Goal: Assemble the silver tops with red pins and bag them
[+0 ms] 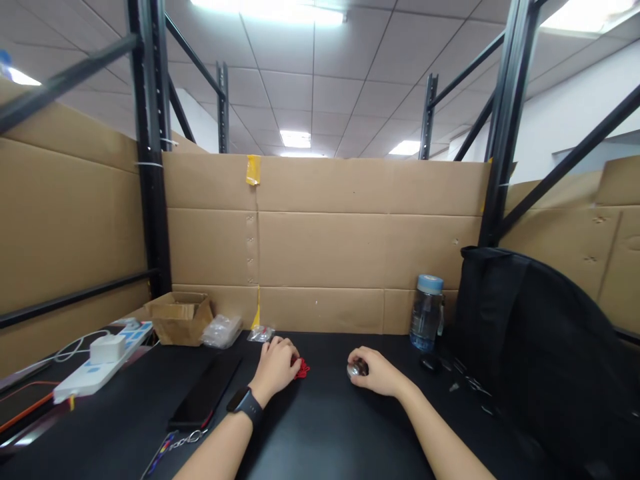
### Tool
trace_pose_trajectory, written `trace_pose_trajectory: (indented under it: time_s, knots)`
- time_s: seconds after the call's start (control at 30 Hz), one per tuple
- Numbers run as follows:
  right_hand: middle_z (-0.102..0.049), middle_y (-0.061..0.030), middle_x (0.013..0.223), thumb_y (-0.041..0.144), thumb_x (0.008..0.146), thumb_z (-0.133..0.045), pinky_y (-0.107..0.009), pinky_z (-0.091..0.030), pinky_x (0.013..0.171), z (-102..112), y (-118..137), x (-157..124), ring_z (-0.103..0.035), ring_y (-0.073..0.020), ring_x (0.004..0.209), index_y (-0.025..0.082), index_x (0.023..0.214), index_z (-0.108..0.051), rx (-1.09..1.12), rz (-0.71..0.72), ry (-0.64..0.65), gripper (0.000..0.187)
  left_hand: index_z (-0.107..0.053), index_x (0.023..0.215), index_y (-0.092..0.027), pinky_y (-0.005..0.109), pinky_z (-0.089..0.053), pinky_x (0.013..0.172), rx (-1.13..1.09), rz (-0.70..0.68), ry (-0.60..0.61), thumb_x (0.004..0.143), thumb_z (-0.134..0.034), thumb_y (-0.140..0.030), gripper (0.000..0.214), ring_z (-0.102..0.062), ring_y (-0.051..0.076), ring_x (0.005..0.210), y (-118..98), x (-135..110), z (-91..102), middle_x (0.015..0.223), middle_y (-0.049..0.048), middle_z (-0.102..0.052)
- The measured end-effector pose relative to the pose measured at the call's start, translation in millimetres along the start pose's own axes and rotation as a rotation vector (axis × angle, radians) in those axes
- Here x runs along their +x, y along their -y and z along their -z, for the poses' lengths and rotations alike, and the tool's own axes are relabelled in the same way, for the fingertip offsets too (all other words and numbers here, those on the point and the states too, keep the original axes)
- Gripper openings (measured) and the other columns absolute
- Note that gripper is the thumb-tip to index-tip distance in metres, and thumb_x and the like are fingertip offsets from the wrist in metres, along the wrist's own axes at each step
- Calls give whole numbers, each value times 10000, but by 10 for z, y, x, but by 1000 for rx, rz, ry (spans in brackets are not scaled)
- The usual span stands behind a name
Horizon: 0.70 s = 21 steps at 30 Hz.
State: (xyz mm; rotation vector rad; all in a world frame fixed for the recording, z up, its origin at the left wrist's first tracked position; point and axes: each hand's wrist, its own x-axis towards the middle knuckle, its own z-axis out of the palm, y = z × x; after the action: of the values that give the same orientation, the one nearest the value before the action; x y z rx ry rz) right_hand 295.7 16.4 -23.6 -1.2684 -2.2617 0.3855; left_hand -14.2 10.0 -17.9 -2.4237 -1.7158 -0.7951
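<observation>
My left hand (274,369) rests on the black table (325,427) with its fingers curled over a small red thing (301,367) that shows at the fingertips. A black watch sits on that wrist. My right hand (376,372) lies a little to the right, closed round a small shiny dark object (356,369) that I cannot name. Both hands are near the middle of the table, apart from each other.
A cardboard wall (320,247) backs the table. A blue-capped water bottle (427,313) and a black bag (530,347) stand right. Left are an open cardboard box (179,318), clear plastic bags (221,331), a white power strip (103,363) and a dark phone (206,393).
</observation>
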Motion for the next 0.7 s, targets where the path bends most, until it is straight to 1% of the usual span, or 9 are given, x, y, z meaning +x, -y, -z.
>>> trace_pose_trajectory:
  time_s: [0.23, 0.33, 0.47, 0.57, 0.7]
  knots:
    - [-643, -31, 952, 164, 657, -739, -272, -461, 758, 8, -40, -7, -609, -172, 822, 204, 980, -695, 44, -17, 6, 329, -749, 793, -237, 444, -351, 933, -50, 48, -63, 825, -611, -262, 143, -572, 277, 1045, -27, 27, 2, 964, 53, -723]
    - [-646, -32, 961, 164, 661, -741, -277, -462, 764, 9, -39, -10, -611, -175, 831, 205, 991, -696, 48, -20, 5, 336, -751, 778, -245, 448, -342, 943, -68, 57, -61, 813, -637, -265, 121, -577, 276, 1048, -17, 37, 6, 961, 40, -725]
    - [-648, -36, 966, 164, 664, -747, -282, -464, 774, 17, -21, -16, -613, -177, 838, 204, 999, -698, 31, -25, 20, 340, -760, 820, -264, 447, -331, 957, -105, 77, -13, 814, -666, -281, 95, -565, 275, 1097, 13, 48, 25, 1025, 31, -728]
    - [-648, -35, 966, 163, 667, -749, -278, -466, 770, 19, -15, -18, -614, -176, 837, 206, 1015, -695, 35, -31, 27, 355, -762, 862, -274, 436, -329, 963, -141, 60, 25, 838, -661, -308, 109, -560, 273, 1127, 22, 54, 93, 1072, 33, -725]
    - [-650, -37, 985, 158, 665, -747, -273, -468, 768, 7, -31, -15, -614, -172, 832, 203, 1021, -691, 50, -11, 10, 363, -737, 933, -277, 373, -358, 938, -224, -20, 92, 886, -616, -324, 138, -611, 225, 1040, -16, 54, 193, 991, 12, -738]
